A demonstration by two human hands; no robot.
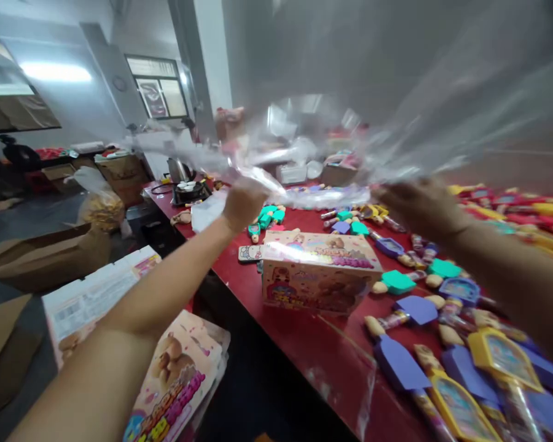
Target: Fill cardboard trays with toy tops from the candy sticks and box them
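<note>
Both my hands are raised over a red table [304, 344], each gripping an edge of a clear plastic film sheet [332, 141] that billows up in front of the camera. My left hand [242, 202] is closed on the film's left edge. My right hand [419, 205] is blurred but closed on the right edge. Below them a pink printed toy box [317, 270] stands on the table, wrapped in shiny film. Another clear sheet [345, 362] lies flat at the table's near edge.
Several purple, teal and yellow toy pieces [442, 319] are scattered to the right of the box. More printed boxes [175, 374] are stacked at lower left beside cardboard cartons [41, 258]. A kettle and a tray [187, 184] stand at the table's far end.
</note>
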